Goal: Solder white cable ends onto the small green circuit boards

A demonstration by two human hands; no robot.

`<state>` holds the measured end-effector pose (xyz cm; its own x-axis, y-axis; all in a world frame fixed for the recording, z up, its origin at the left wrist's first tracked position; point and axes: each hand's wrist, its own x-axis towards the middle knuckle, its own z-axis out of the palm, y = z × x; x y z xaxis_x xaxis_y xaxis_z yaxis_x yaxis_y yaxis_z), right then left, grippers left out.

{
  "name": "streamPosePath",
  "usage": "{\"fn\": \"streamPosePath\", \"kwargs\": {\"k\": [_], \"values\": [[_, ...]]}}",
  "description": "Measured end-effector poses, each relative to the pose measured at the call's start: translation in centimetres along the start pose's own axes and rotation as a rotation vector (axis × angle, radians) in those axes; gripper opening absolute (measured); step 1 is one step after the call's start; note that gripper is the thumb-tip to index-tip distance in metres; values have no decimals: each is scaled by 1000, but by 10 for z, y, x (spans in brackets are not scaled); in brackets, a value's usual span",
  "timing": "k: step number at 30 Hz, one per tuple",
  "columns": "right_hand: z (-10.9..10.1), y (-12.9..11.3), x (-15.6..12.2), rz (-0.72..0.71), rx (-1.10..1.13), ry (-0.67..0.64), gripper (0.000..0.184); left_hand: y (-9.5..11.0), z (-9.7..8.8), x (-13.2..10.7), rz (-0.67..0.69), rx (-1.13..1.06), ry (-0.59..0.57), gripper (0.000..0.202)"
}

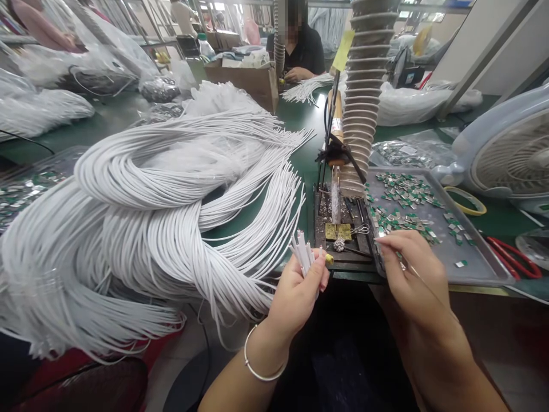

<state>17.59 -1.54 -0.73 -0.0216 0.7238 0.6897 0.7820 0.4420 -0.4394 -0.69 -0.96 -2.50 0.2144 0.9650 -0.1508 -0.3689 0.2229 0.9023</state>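
Observation:
My left hand [298, 292] is closed round the ends of several white cables [301, 250], held upright near the table's front edge. These cables trail left into a large bundle of white cables [141, 212] lying across the green table. My right hand [414, 269] reaches over the near edge of a grey metal tray [480, 260], fingers pinched together among small green circuit boards [403, 200]; whether it holds one is hidden. A soldering iron [335, 171] stands tilted in its holder just beyond both hands.
A ribbed fume hose [364, 86] hangs over the solder stand [338, 229]. A white fan [510, 154], a yellow tape ring [465, 200] and red scissors [514, 254] lie right. Another person [300, 51] sits opposite behind a cardboard box [251, 80]. Plastic bags [43, 103] fill the far left.

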Motion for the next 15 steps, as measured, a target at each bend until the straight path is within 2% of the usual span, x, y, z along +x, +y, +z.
{"fn": "streamPosePath", "kwargs": {"k": [4,9,15], "values": [[6,-16,-7,5,78,-10,21,-2,-1,0,-16,75,-24,30],[14,-26,-14,62,175,8,24,-2,0,-1,-14,69,-63,33],[19,-28,-13,83,269,-97,17,-4,-2,-2,38,139,-83,26]]}}
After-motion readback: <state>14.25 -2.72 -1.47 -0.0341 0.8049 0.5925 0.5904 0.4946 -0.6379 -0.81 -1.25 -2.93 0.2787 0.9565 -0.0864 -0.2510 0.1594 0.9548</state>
